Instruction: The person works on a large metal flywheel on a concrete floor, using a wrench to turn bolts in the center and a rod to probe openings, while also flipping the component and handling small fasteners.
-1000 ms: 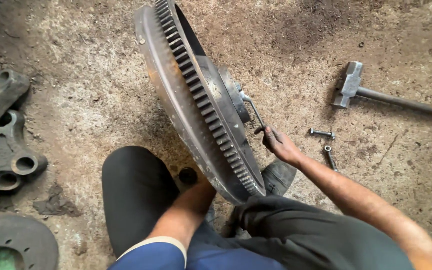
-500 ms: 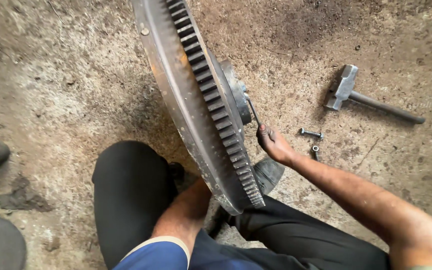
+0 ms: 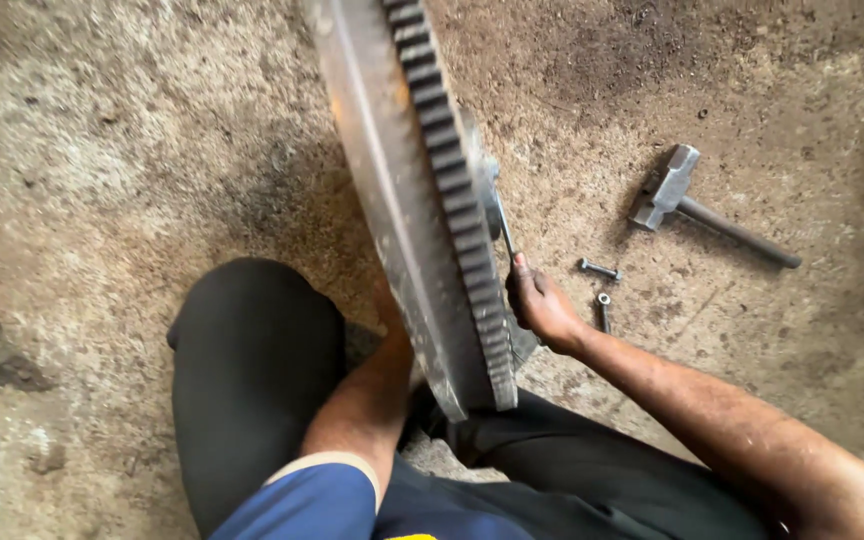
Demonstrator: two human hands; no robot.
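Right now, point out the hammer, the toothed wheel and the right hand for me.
hammer (image 3: pixel 674 183): head view, on its metal head.
toothed wheel (image 3: pixel 452 230): head view, on its ring of teeth.
right hand (image 3: pixel 542 305): head view, on the back of the hand.

Big rusty toothed flywheel (image 3: pixel 422 190), stood on edge, tilted, btwn knees on dirt floor. Thin metal tool (image 3: pixel 504 225) against its right face, held at lower end.

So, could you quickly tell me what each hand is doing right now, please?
Left hand: hidden behind the toothed flywheel; its state cannot be told.
Right hand: closed around a thin metal tool set against the flywheel's far face.
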